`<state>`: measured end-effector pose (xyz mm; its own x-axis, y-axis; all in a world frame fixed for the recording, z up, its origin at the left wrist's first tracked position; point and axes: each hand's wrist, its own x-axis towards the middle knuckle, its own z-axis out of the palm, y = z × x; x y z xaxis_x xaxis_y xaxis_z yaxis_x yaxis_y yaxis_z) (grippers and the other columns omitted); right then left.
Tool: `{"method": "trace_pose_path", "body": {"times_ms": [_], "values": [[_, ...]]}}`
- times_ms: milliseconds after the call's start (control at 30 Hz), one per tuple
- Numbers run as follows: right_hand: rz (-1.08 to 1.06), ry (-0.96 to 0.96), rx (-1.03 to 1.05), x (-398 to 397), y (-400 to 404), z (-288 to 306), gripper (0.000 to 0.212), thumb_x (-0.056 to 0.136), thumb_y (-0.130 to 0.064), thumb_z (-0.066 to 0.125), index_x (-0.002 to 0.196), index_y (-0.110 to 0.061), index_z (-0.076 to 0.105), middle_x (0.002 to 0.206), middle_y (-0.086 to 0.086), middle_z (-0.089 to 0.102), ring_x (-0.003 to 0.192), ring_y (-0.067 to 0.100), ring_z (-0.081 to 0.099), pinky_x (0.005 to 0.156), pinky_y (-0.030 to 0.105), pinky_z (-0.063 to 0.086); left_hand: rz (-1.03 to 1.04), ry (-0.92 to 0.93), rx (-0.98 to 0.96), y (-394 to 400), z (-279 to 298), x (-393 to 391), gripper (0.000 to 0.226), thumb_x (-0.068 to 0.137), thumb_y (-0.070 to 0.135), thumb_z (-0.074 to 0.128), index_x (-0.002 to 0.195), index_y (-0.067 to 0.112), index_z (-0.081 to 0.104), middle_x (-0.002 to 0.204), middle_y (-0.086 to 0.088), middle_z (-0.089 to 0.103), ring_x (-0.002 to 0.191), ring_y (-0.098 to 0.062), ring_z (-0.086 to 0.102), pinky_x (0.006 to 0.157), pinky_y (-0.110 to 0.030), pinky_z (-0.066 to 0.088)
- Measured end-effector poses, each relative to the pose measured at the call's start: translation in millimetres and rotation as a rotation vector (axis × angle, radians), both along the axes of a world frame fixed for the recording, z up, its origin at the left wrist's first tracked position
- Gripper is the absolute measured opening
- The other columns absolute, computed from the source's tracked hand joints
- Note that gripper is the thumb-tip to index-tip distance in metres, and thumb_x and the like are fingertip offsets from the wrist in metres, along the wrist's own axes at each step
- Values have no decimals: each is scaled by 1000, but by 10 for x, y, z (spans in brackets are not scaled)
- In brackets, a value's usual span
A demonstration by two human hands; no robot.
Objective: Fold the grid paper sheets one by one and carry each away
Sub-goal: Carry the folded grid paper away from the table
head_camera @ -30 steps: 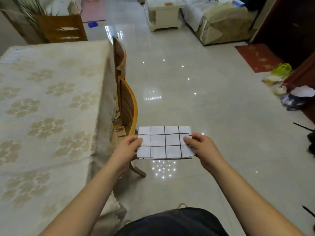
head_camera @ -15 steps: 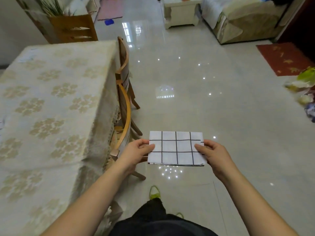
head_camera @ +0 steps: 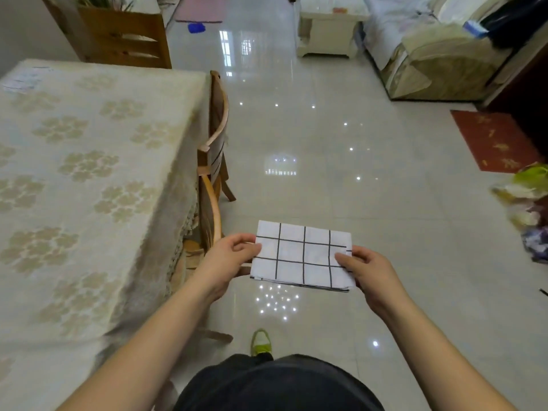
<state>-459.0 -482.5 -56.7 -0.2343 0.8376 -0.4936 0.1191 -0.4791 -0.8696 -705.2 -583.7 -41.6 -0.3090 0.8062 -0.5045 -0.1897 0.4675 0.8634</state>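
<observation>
You carry the folded grid paper [head_camera: 302, 256] level over the floor, right of the worktop [head_camera: 89, 179], your left hand [head_camera: 229, 256] and right hand [head_camera: 366, 271] pinching opposite edges, likely keeping its layers flat together.

Cloth-covered table [head_camera: 89, 179] with a paper [head_camera: 22, 80] at its far corner; chairs [head_camera: 212, 185] on the glossy floor [head_camera: 341, 137]
</observation>
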Motion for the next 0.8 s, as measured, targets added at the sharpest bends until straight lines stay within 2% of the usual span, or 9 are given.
{"method": "trace_pose_path", "body": {"times_ms": [133,233,333,467,600,733,800], "values": [[-5,18,-3,-200,316,78,16,87,-3,66,103,-2,69,90,13,75,73,18,71,59,23,54,-7,-9,-13,341,29,-161,18,92,11,60,108,4,62,71,1,70,68,-13,67,57,-24,52],[15,35,-7,-291,546,113,17,89,-6,64,106,-3,68,94,12,75,79,20,72,63,24,55,10,-10,-32,605,45,-235,15,93,10,57,107,5,60,85,-9,70,71,-18,67,54,-25,53],[27,51,-9,-368,860,143,14,91,-8,62,103,-6,69,93,9,75,79,17,70,65,23,55,51,-34,-32,917,25,-278,16,94,13,55,109,9,59,99,-14,70,84,-24,69,63,-31,56],[23,73,7,-463,1326,143,13,93,-15,60,96,-6,70,84,5,72,74,14,65,67,27,51,103,-25,-30,1361,-21,-339,14,94,17,55,106,14,61,90,-13,72,78,-27,67,73,-41,48],[96,51,29,-550,2012,161,21,94,-22,58,92,-3,66,83,7,68,74,16,60,70,32,45,133,22,-30,2028,14,-386,13,94,18,54,104,17,62,93,-19,71,76,-30,62,73,-43,44],[118,58,40,-635,2690,256,16,94,-14,58,81,-13,68,74,-2,69,66,10,61,60,22,46,176,47,7,2688,183,-409,14,96,16,52,106,13,61,94,-13,72,75,-20,67,67,-34,52],[124,69,57,-680,3002,321,14,93,-11,58,84,-13,68,73,-4,71,64,8,63,56,18,45,203,25,37,2966,271,-427,14,96,15,54,106,10,61,94,-13,72,77,-21,68,69,-35,52]]}}
